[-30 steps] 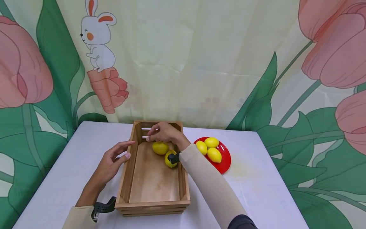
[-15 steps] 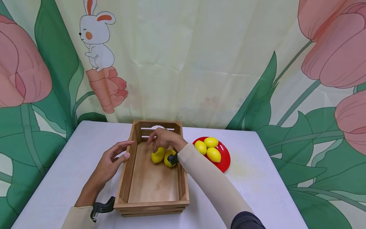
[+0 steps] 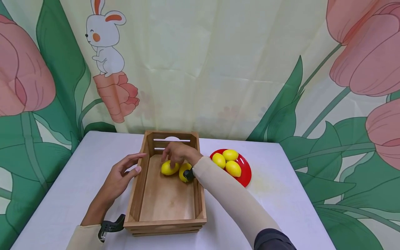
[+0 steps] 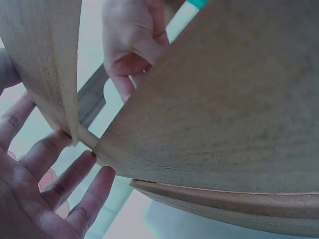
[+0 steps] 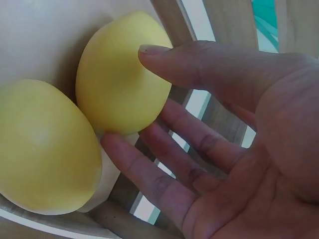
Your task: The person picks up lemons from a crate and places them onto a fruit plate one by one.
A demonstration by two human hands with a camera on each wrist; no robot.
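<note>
Inside a slatted wooden crate (image 3: 165, 222) lie two yellow lemons. My right hand (image 3: 180, 152) reaches in from above and holds the left lemon (image 3: 168, 169) near the far end; in the right wrist view its thumb lies on one side of that lemon (image 5: 114, 74) and the fingers on the other. The second lemon (image 5: 45, 149) sits close beside it, partly behind my wrist in the head view. My left hand (image 3: 120, 175) has its fingers extended, fingertips touching the crate's left side. The left wrist view shows these fingers (image 4: 55, 186) against the wooden slats.
Right of the crate, a red plate (image 3: 247, 175) carries three lemons (image 3: 233, 169). Both stand on a table with a white cloth (image 3: 259, 211). Behind hangs a curtain (image 3: 240, 69) printed with tulips and a rabbit.
My right hand has lowered from the crate's far end onto the left lemon. That lemon has shifted nearer, then slightly left. The left hand keeps its place.
</note>
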